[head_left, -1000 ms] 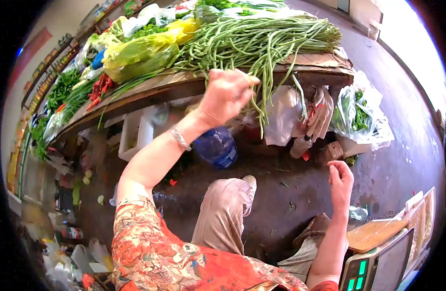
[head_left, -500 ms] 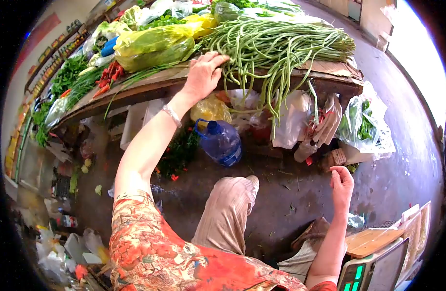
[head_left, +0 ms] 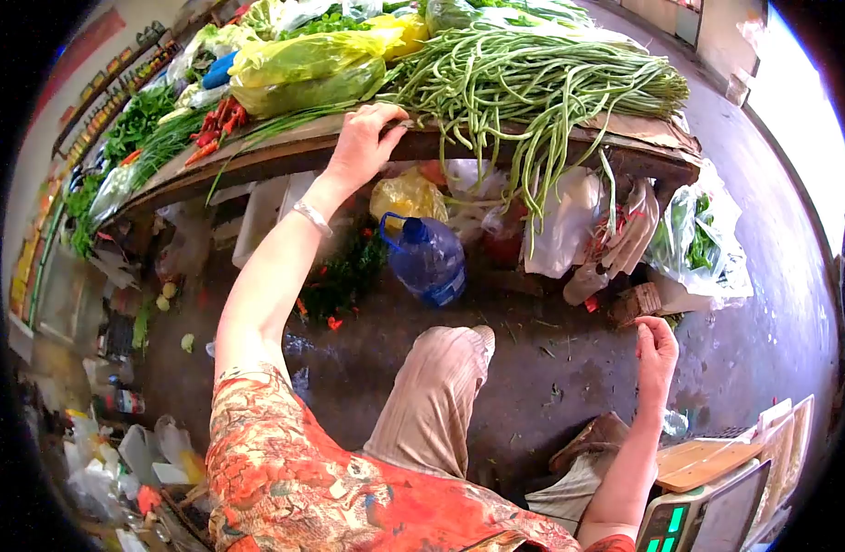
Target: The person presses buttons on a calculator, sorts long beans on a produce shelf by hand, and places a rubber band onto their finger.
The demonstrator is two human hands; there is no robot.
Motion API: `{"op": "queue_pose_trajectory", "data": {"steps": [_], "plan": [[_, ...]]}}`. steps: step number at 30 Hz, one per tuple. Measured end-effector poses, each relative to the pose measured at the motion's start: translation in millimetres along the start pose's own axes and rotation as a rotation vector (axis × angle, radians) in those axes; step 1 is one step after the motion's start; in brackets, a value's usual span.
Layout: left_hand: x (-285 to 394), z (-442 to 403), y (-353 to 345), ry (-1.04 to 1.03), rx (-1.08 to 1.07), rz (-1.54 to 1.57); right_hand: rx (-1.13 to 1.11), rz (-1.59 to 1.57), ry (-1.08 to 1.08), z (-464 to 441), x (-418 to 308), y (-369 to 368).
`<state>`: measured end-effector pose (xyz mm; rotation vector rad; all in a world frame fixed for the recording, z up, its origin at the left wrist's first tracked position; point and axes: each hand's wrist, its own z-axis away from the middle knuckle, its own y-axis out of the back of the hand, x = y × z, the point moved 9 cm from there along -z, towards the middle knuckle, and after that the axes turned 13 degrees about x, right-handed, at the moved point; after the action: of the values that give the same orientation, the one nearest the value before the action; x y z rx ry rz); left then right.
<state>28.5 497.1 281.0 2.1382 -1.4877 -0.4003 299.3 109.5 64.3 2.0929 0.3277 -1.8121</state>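
Note:
My left hand [head_left: 360,147], with a bracelet at the wrist, rests at the front edge of the wooden stall table [head_left: 289,145]. Its fingers stretch to the right and the thumb stands apart; I see nothing held. Just right of its fingertips lies a large heap of long green beans [head_left: 542,78], some drooping over the edge. Behind the hand is a yellow plastic bag [head_left: 303,74] of greens. My right hand [head_left: 657,354] hangs in the air at lower right, fingers loosely curled and apart from the thumb, holding nothing visible.
Red chillies [head_left: 222,120] and green onions [head_left: 170,147] lie on the table's left. Beneath it stand a blue plastic jug [head_left: 427,262] and a white bag [head_left: 562,225]. A scale [head_left: 717,506] with lit green digits is at lower right, beside a wooden board [head_left: 707,463].
My left hand has drawn back slightly left, away from the beans. My right hand's fingers have opened a little. The view has shifted slightly, moving the table rightward.

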Motion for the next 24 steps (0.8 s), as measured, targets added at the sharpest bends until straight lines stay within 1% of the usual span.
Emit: {"op": "queue_pose_trajectory", "data": {"steps": [1, 3, 4, 7, 8, 11, 13, 15, 16, 17, 19, 20, 23, 24], "plan": [[-1, 0, 1, 0.001, 0.001, -0.001, -0.005, 0.002, -0.011, 0, 1, -1], [-13, -1, 6, 0.085, 0.014, -0.002, -0.012, 0.003, -0.020, 0, 2, -2], [-14, -4, 7, 0.085, 0.016, -0.004, -0.013, 0.004, -0.023, 0, 1, -2], [-29, -13, 19, 0.274, 0.178, 0.160, -0.014, 0.009, -0.013, 0, -2, -2], [-34, -18, 18, 0.270, 0.218, 0.191, -0.014, 0.011, -0.002, 1, -3, -2], [-27, -43, 17, 0.321, 0.210, 0.171, -0.034, -0.021, -0.024, 0, 5, -6], [-38, -62, 5, 0.308, 0.222, 0.147, -0.032, -0.009, -0.030, 1, 5, -8], [-59, -75, -17, 0.382, 0.163, 0.093, -0.029, 0.005, -0.036, 1, 5, -9], [-61, -82, -26, 0.345, 0.130, 0.001, -0.027, 0.008, -0.041, 0, 5, -8], [-68, -86, -34, 0.345, 0.130, 0.003, -0.025, 0.011, -0.047, 0, 6, -8], [-76, -95, -55, 0.235, 0.122, -0.072, -0.019, 0.012, -0.030, -2, 6, -8], [-82, -97, -68, 0.223, 0.076, -0.112, -0.015, 0.012, -0.015, -3, 6, -8], [-80, -101, -77, 0.206, 0.049, -0.185, -0.017, 0.026, -0.034, -2, 4, -9], [-78, -102, -75, 0.186, 0.068, -0.147, -0.016, 0.027, -0.039, -1, 3, -10]]}}
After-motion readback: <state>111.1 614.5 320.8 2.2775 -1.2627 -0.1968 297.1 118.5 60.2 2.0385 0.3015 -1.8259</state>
